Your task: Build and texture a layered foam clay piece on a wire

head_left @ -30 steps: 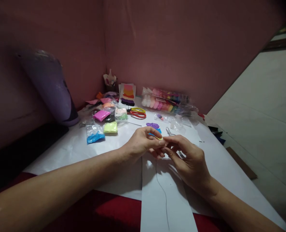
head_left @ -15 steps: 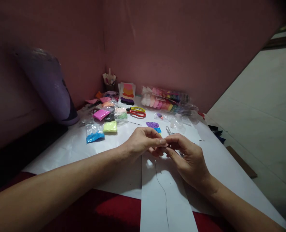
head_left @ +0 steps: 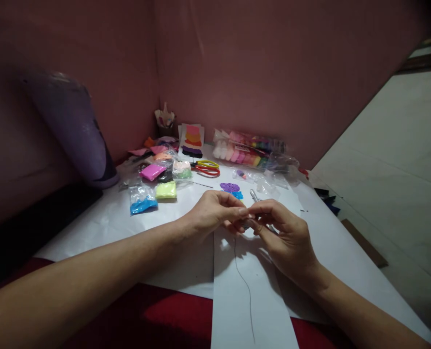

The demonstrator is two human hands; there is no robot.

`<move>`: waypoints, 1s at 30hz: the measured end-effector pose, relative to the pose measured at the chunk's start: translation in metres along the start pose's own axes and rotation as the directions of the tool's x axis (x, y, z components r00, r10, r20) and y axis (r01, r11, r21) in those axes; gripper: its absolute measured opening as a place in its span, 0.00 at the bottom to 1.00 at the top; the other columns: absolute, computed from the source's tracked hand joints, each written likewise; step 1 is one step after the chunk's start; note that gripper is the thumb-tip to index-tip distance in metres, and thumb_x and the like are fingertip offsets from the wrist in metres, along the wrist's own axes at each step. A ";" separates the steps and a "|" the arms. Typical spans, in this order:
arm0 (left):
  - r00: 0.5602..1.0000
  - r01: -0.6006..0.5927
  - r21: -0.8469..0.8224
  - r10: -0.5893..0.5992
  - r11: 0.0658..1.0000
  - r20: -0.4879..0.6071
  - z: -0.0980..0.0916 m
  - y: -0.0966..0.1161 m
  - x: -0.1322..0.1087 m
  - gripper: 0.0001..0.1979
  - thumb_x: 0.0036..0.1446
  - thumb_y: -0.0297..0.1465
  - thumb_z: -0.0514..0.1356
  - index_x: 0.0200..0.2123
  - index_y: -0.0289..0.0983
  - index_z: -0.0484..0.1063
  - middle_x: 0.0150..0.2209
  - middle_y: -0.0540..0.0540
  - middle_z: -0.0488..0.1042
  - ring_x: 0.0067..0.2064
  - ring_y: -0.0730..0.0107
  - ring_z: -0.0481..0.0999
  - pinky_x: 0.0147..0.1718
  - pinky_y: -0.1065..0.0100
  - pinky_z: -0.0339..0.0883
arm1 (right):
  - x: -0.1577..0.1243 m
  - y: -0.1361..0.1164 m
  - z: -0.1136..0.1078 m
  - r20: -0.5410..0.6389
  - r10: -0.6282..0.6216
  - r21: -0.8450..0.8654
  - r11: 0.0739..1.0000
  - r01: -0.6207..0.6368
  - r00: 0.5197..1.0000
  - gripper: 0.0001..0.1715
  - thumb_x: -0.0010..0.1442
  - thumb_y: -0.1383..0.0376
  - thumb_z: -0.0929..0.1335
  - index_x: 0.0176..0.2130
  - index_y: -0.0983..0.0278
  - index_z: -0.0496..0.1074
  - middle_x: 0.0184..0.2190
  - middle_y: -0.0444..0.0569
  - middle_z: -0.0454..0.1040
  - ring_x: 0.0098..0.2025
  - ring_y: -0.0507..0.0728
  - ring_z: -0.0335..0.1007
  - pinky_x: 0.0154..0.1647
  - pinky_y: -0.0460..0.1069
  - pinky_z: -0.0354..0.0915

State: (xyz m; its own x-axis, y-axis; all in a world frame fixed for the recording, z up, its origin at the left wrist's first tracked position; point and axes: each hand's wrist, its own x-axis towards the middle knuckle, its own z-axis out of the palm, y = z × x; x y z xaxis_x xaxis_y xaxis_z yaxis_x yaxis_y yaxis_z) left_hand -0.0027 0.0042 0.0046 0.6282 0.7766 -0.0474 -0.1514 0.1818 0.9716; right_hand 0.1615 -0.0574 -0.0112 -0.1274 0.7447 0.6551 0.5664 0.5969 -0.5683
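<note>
My left hand (head_left: 215, 213) and my right hand (head_left: 286, 235) meet fingertip to fingertip above white paper (head_left: 247, 291) on the table. Both are pinched closed on a small piece I cannot make out, hidden between the fingers. A thin dark thread (head_left: 244, 286) hangs from under the fingers and trails down across the paper toward me. Just beyond the hands lie a purple and blue cut-out shape (head_left: 231, 189) and a small metal tool (head_left: 254, 195).
Bags of coloured clay sit at the back left: blue (head_left: 141, 203), yellow-green (head_left: 166, 190), pink (head_left: 152, 172). Red-and-yellow scissors (head_left: 206, 168) and a long pack of coloured clay (head_left: 249, 150) lie near the pink wall. A purple bottle (head_left: 77, 131) leans at left. A red cloth (head_left: 157, 320) covers the table's near edge.
The blue and yellow sliver seen between my fingers a second ago is now hidden inside the pinch. Both hands stay together in about the same place.
</note>
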 end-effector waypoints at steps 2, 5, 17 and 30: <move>1.000 0.002 -0.015 -0.003 1.000 -0.010 0.000 0.000 0.000 0.04 0.50 0.24 0.65 0.29 0.28 0.73 0.21 0.45 0.75 0.21 0.73 0.74 0.24 0.72 0.70 | 0.000 0.000 0.000 0.009 0.009 -0.011 1.000 -0.008 1.000 0.08 0.58 0.73 0.69 0.37 0.62 0.71 0.33 0.44 0.73 0.32 0.51 0.70 0.31 0.48 0.68; 1.000 -0.013 -0.064 0.012 0.998 -0.009 0.000 -0.001 0.000 0.05 0.52 0.26 0.64 0.30 0.29 0.72 0.24 0.46 0.75 0.22 0.73 0.75 0.23 0.72 0.70 | -0.001 0.001 0.001 -0.019 0.025 -0.024 0.999 -0.025 1.000 0.06 0.58 0.72 0.70 0.36 0.61 0.71 0.32 0.44 0.73 0.31 0.51 0.70 0.32 0.48 0.68; 1.000 0.010 0.006 -0.010 1.000 -0.005 0.000 -0.002 -0.001 0.07 0.50 0.27 0.66 0.31 0.29 0.74 0.23 0.46 0.75 0.21 0.74 0.74 0.23 0.71 0.69 | 0.002 -0.001 0.000 -0.004 0.052 0.004 0.999 -0.052 0.999 0.05 0.59 0.71 0.69 0.36 0.61 0.72 0.34 0.46 0.73 0.33 0.52 0.71 0.31 0.49 0.69; 0.983 -0.059 -0.190 0.024 0.980 -0.183 0.000 0.001 -0.003 0.05 0.51 0.22 0.63 0.33 0.29 0.71 0.28 0.44 0.75 0.24 0.76 0.73 0.24 0.73 0.67 | 0.001 0.010 0.002 -0.163 0.275 0.180 0.952 -0.246 0.947 0.08 0.56 0.63 0.73 0.37 0.63 0.72 0.29 0.45 0.75 0.26 0.52 0.72 0.23 0.47 0.70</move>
State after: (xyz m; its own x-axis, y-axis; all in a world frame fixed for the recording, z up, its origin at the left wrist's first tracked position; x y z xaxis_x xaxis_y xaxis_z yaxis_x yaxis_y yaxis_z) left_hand -0.0047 0.0022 0.0060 0.4739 0.8781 -0.0657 -0.3309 0.2467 0.9108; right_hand 0.1647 -0.0499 -0.0170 0.1682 0.8211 0.5455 0.4243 0.4391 -0.7919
